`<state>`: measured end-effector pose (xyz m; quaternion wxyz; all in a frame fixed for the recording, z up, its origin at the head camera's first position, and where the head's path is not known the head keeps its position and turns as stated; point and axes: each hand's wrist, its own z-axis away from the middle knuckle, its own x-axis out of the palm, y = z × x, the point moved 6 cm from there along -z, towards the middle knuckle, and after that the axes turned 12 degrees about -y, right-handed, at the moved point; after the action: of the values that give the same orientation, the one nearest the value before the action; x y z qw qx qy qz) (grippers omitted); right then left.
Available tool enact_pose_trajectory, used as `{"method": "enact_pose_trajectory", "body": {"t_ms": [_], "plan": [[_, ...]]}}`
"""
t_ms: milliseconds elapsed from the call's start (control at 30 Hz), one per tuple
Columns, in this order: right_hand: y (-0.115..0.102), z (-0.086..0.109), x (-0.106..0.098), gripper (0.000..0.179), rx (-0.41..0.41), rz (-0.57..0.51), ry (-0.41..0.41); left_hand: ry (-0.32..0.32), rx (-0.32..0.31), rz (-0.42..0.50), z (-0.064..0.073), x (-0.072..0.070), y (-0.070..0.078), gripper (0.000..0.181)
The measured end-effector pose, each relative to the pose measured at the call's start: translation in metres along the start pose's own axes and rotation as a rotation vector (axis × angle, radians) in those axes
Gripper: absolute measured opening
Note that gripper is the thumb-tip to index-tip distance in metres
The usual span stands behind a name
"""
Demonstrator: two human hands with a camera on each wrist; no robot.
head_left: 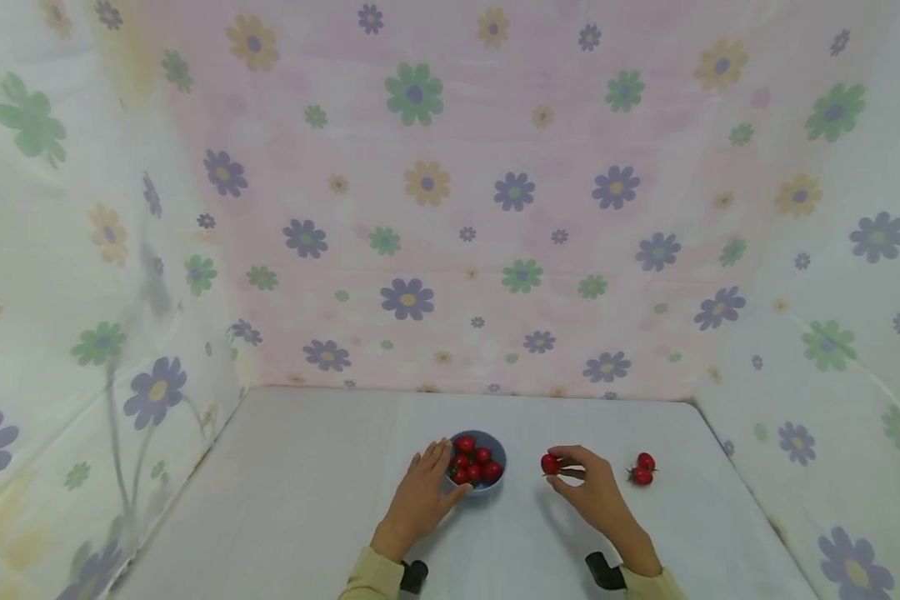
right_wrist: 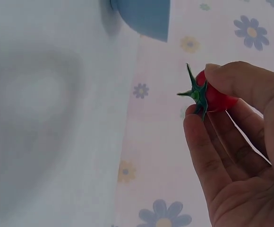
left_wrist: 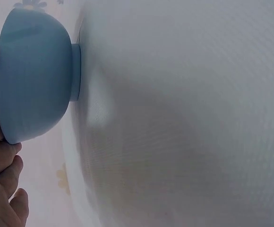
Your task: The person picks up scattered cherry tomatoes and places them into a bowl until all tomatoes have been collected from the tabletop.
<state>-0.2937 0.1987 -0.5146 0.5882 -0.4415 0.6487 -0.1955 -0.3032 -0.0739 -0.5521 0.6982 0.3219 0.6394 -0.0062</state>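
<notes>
A blue bowl (head_left: 501, 450) holds several red cherry tomatoes (head_left: 483, 455). My left hand (head_left: 420, 496) holds the bowl at its left side, thumb on the near rim and fingers along the far left; the left wrist view shows the bowl's outer wall (left_wrist: 35, 75) and foot between thumb and fingers. To the right of the bowl, my right hand (head_left: 596, 496) pinches one cherry tomato (right_wrist: 217, 97) between thumb and fingertips above the table. Its green, star-shaped stem end points away from the palm. The thumb covers part of the fruit.
Two more cherry tomatoes (head_left: 642, 468) lie together on the white tabletop (head_left: 307, 500), right of my right hand. Flower-patterned cloth walls (head_left: 465, 258) enclose the table at the back and both sides. Black wrist straps (head_left: 414, 576) sit at both cuffs.
</notes>
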Motion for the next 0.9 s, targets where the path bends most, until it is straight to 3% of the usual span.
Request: {"method": "enact_pose_trajectory", "body": {"t_ms": [533, 900], "plan": [[-0.002, -0.018, 0.027, 0.045, -0.111, -0.092, -0.021, 0.026, 0.009, -0.015, 0.0, 0.003, 0.0, 0.082], [-0.005, -0.031, 0.047, 0.044, -0.216, -0.062, 0.013, 0.009, -0.008, -0.024, 0.0, 0.002, -0.001, 0.081]]}}
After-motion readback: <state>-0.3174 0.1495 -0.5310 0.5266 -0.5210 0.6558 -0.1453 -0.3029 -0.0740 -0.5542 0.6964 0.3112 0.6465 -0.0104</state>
